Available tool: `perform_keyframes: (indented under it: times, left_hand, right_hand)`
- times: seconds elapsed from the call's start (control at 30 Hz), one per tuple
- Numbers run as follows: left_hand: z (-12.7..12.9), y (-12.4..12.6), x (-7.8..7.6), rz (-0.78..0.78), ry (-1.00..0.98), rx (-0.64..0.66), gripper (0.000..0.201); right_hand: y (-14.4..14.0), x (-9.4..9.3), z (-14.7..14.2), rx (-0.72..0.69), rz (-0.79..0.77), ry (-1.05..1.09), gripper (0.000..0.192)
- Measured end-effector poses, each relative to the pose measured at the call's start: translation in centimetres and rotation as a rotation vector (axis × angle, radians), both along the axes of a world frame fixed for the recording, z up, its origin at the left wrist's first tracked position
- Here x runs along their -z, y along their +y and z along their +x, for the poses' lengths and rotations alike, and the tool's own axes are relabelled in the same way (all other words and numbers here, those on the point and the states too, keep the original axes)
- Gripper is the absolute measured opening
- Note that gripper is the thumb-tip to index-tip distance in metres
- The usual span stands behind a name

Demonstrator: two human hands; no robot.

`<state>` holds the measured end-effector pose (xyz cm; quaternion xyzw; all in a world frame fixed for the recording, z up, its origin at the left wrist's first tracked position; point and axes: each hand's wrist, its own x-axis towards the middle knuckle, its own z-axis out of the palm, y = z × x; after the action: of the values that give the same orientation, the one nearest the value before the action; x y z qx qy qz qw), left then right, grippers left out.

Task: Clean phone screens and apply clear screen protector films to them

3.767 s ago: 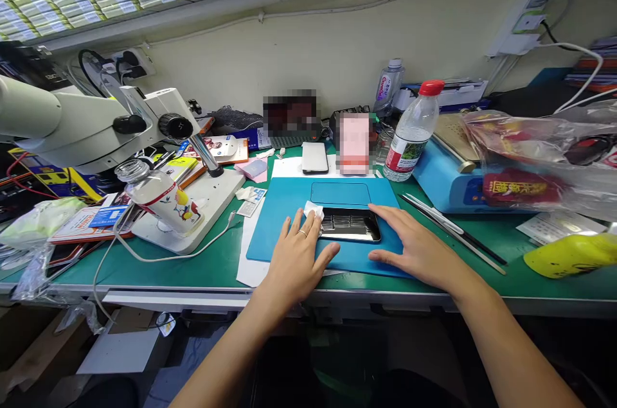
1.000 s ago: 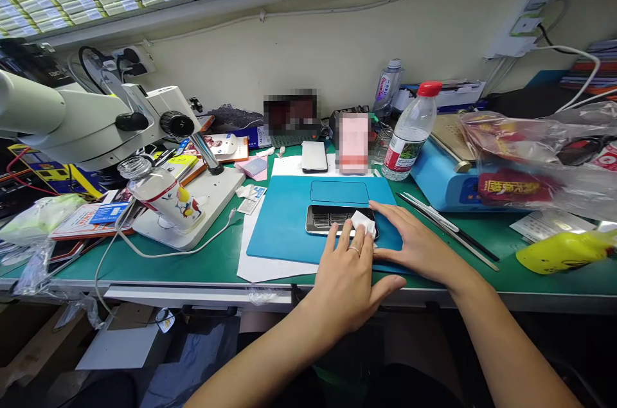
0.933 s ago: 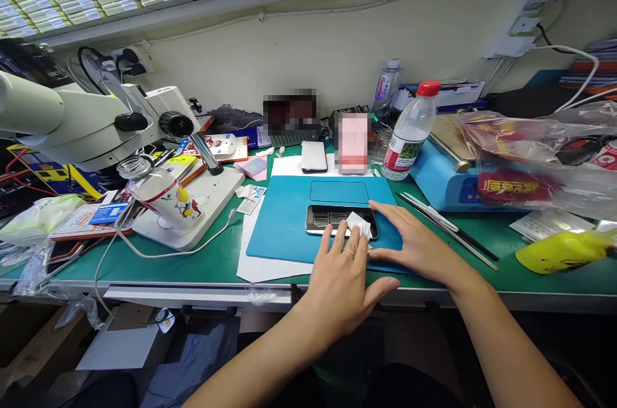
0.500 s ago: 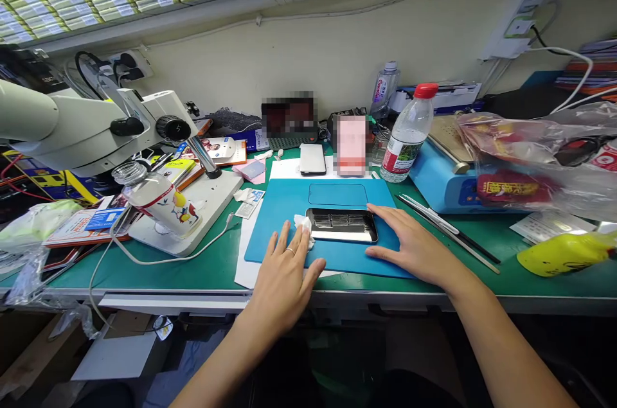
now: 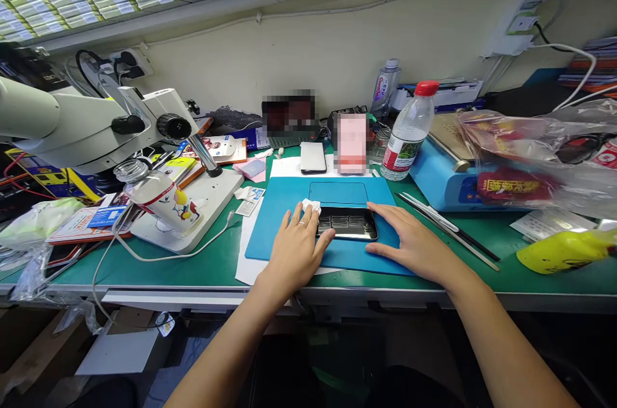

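Observation:
A dark phone (image 5: 348,223) lies flat on the blue mat (image 5: 270,228), its screen reflecting rows of pale bars. My left hand (image 5: 296,244) rests over the phone's left end, fingers stretched flat on a crumpled white tissue (image 5: 312,205) and thumb above the near edge. Part of the phone and the tissue is hidden beneath that hand. With thumb and forefinger on either side of the right end, my right hand (image 5: 414,238) steadies the phone. Just behind it lies a clear phone-shaped panel (image 5: 337,193) with a thin black border.
On the left stand a microscope (image 5: 164,115) and a glass jar (image 5: 164,196). A water bottle (image 5: 407,138), a blue machine (image 5: 438,183) and a yellow bottle (image 5: 559,252) are at the right. Long thin tools (image 5: 448,228) lie beside my right hand. A pale phone-like object (image 5: 313,157) lies behind the mat.
My left hand has slid right and slightly away from me with the tissue, from beside the phone onto its left end. My right hand has stayed in place.

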<state>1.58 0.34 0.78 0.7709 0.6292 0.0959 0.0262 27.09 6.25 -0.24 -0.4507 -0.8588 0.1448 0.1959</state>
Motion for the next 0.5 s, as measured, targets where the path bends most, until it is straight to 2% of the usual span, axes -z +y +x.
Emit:
perform_keyframes:
  times: [0.33, 0.5]
  left_hand:
    - [0.0, 1.0, 0.4, 0.019, -0.026, 0.025, 0.062]
    - [1.1, 1.2, 0.3, 0.035, -0.026, -0.010, 0.066]
  right_hand:
    - [-0.1, 0.3, 0.0, 0.005, 0.007, 0.013, 0.076]
    - [-0.2, 0.1, -0.2, 0.000, -0.007, 0.001, 0.076]
